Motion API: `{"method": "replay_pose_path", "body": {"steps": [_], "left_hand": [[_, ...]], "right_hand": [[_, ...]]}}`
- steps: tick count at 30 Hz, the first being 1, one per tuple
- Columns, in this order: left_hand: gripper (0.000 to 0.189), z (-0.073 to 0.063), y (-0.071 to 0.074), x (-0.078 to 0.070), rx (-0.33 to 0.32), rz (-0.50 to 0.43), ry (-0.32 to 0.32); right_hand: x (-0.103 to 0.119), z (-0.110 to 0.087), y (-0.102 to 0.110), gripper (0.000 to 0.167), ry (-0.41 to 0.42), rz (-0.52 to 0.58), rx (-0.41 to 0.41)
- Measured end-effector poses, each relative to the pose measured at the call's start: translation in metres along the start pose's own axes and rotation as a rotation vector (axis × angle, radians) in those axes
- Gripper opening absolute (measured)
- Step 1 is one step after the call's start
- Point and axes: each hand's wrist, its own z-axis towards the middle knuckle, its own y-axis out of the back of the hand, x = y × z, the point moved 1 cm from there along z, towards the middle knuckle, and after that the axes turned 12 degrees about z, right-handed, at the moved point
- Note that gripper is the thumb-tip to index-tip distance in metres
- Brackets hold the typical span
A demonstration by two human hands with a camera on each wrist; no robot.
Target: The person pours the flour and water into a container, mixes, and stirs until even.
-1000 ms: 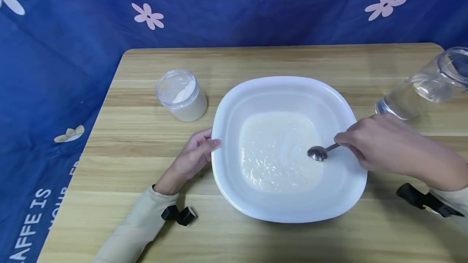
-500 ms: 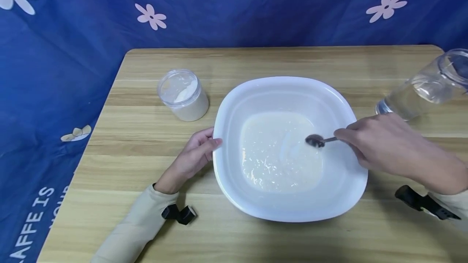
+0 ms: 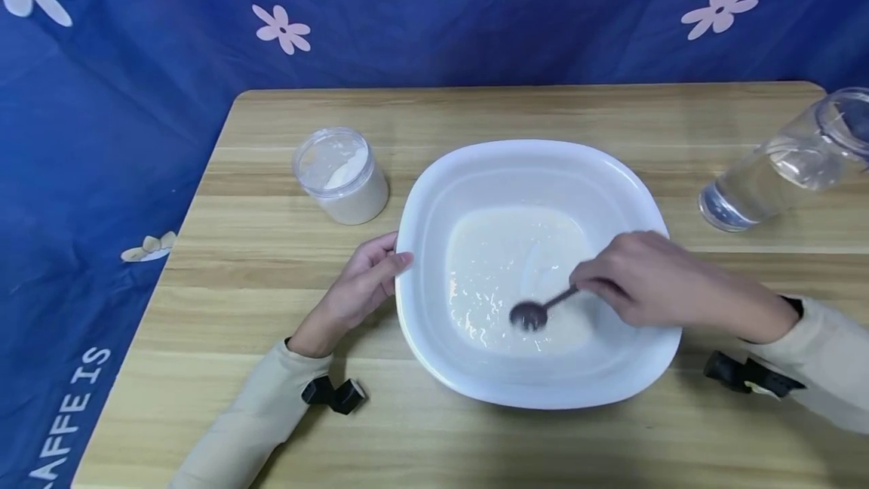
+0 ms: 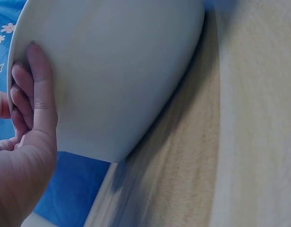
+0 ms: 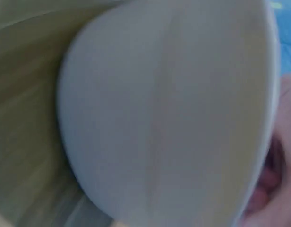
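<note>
A white plastic basin stands on the table with a shallow, milky-looking layer over its bottom. My left hand grips its left rim, thumb on top and fingers against the outer wall, as the left wrist view shows with the hand on the basin wall. Over the basin's right side, my right hand holds a metal spoon by its handle. The spoon's bowl is above the milky layer, pointing left. In the right wrist view the right hand is partly hidden behind the basin's rim.
Left of the basin stands an open clear jar of white powder. A clear glass pitcher with water stands at the right on the wooden table. A blue curtain with white flowers hangs behind the table.
My right hand has moved left and inward over the basin, carrying the spoon from the right side toward the middle of the milky layer. The left hand stays on the rim.
</note>
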Motion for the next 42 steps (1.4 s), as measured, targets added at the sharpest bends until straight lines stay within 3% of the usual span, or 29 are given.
{"method": "replay_pose_path", "body": {"steps": [3,5,8,11,13,17,19,23,25,27,31,34,37,42], "left_hand": [[0.040,0.000,0.000,0.000,0.004,0.001,0.005],[0.040,0.000,0.001,0.000,0.004,-0.001,0.011],[0.041,0.001,0.001,0.000,0.003,-0.001,0.018],[0.040,0.001,0.002,0.000,-0.003,-0.003,0.020],[0.040,0.002,0.002,-0.001,-0.002,-0.007,0.021],[0.040,0.003,0.001,-0.001,-0.001,-0.005,0.032],[0.042,0.004,0.000,-0.002,-0.002,-0.001,0.040],[0.043,0.003,0.000,-0.002,-0.011,0.002,0.051],[0.043,0.002,0.001,-0.003,-0.012,0.003,0.051],[0.043,0.002,0.001,-0.003,-0.011,0.006,0.049],[0.044,0.002,0.003,-0.004,-0.008,0.011,0.046],[0.044,0.003,0.003,-0.004,-0.002,0.002,0.046],[0.046,0.003,0.002,-0.005,0.004,-0.004,0.055],[0.047,0.002,0.004,-0.006,0.000,-0.004,0.062]], "right_hand": [[-0.005,0.002,0.004,0.026,-0.056,-0.100,-0.111],[-0.006,0.003,0.005,0.025,-0.031,-0.083,-0.141],[-0.003,0.004,0.002,0.023,0.044,0.042,-0.047],[0.001,0.008,-0.005,0.021,0.047,0.126,0.054],[0.002,0.012,-0.006,0.023,0.012,0.089,0.046],[0.001,0.017,-0.006,0.023,-0.055,-0.017,-0.078],[0.000,0.019,-0.005,0.022,-0.050,0.001,-0.104],[0.002,0.022,-0.005,0.017,-0.017,0.202,0.010],[0.003,0.023,-0.007,0.018,-0.045,0.243,0.058],[0.002,0.026,-0.006,0.016,-0.112,0.187,0.051],[-0.010,0.034,-0.002,0.014,-0.288,-0.044,-0.097],[-0.018,0.038,0.001,0.015,-0.374,-0.114,-0.157],[-0.020,0.043,0.002,0.019,-0.405,-0.022,-0.131],[-0.020,0.054,0.004,0.026,-0.473,0.342,-0.055]]}}
